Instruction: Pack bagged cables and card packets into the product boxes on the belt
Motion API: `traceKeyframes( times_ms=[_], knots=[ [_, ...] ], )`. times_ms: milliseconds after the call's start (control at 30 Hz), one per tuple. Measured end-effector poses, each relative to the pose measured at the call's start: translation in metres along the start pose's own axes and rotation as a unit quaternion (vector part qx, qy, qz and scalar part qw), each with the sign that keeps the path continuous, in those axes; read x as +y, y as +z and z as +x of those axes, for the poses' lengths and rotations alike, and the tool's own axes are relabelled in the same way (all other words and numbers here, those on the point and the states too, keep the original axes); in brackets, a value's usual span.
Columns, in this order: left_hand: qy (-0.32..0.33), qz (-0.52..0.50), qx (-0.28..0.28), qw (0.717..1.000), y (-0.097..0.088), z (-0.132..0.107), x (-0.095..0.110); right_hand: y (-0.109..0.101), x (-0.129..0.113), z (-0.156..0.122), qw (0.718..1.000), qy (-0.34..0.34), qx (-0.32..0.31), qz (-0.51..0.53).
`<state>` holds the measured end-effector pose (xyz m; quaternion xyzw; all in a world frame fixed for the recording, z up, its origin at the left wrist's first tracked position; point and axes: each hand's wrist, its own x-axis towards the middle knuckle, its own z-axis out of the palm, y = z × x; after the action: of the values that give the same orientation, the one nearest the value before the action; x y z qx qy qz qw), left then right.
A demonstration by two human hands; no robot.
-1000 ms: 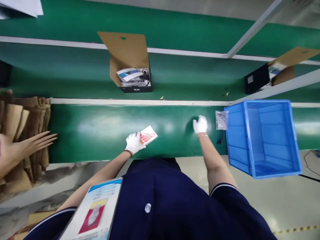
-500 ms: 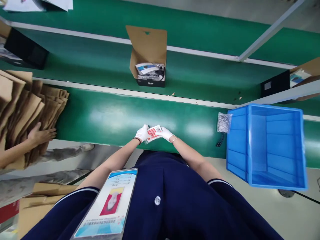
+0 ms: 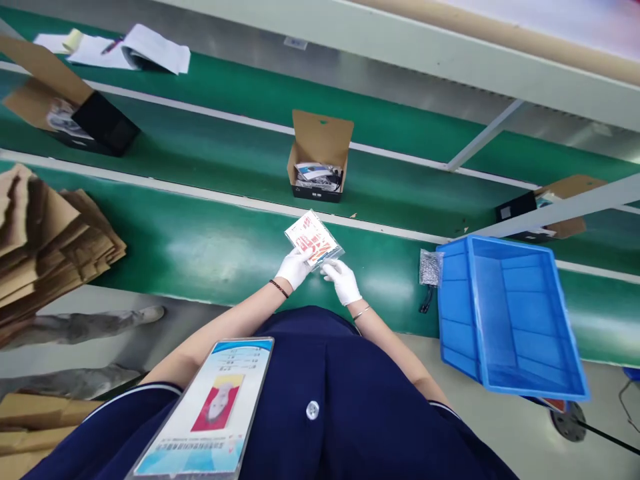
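My left hand (image 3: 295, 268), in a white glove, holds a clear plastic bag with printed cards (image 3: 311, 235) by its lower side, thumb on top. The upper card is white with red and orange print. My right hand (image 3: 343, 281), also gloved, has its fingers bent together at the bag's lower right edge and seems to pinch the plastic there. The packet is tilted above the green bench (image 3: 225, 247). Beyond it, an open cardboard box (image 3: 320, 190) holds bagged items and a black cable.
On the right stands a blue plastic bin (image 3: 520, 320), with a bubble-wrapped item (image 3: 430, 268) and its black cable beside it. Brown folded cardboard (image 3: 55, 240) is stacked on the left. More open boxes (image 3: 107, 123) stand along the bench, and a metal post (image 3: 550, 210) slants across the right.
The packet has turned and risen away from my body, mainly in my left hand. My right hand has slid down to its lower edge. The view has shifted; the co-worker's hand has left the cardboard.
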<state>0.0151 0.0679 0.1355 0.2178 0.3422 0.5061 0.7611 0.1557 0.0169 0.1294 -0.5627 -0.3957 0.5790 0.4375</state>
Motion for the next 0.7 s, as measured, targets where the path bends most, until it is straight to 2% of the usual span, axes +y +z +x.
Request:
traceKeyframes(
  times_ms=[133, 200, 267, 333, 367, 400, 500, 567, 633, 700],
  knots=[
    [-0.023, -0.008, -0.01, 1.0, 0.013, -0.007, 0.005, 0.002, -0.019, 0.001, 0.998, -0.054, 0.027, -0.036],
    [-0.016, 0.035, 0.003, 0.999, 0.015, -0.011, 0.005, -0.001, -0.028, -0.002, 0.995, -0.079, 0.031, -0.058],
    [0.002, 0.104, 0.042, 0.994, 0.015, -0.016, 0.003, -0.004, -0.035, -0.005, 0.992, -0.1, 0.035, -0.068],
    [0.051, 0.199, 0.112, 0.972, 0.014, -0.024, 0.002, -0.008, -0.039, -0.008, 0.989, -0.115, 0.036, -0.081],
    [0.081, 0.251, 0.132, 0.955, 0.014, -0.028, 0.002, -0.009, -0.04, -0.009, 0.988, -0.12, 0.031, -0.094],
    [0.11, 0.304, 0.129, 0.938, 0.014, -0.033, 0.001, -0.011, -0.041, -0.01, 0.986, -0.122, 0.024, -0.111],
    [0.157, 0.434, 0.022, 0.887, 0.018, -0.05, 0.0, -0.014, -0.042, -0.014, 0.98, -0.122, 0.007, -0.154],
    [0.156, 0.448, -0.029, 0.88, 0.024, -0.059, 0.001, -0.016, -0.044, -0.017, 0.98, -0.114, 0.008, -0.163],
    [0.148, 0.453, -0.042, 0.878, 0.029, -0.064, 0.002, -0.017, -0.046, -0.02, 0.981, -0.111, 0.01, -0.162],
    [0.115, 0.435, -0.07, 0.891, 0.033, -0.067, 0.004, -0.018, -0.049, -0.024, 0.982, -0.107, 0.007, -0.154]
  ],
)
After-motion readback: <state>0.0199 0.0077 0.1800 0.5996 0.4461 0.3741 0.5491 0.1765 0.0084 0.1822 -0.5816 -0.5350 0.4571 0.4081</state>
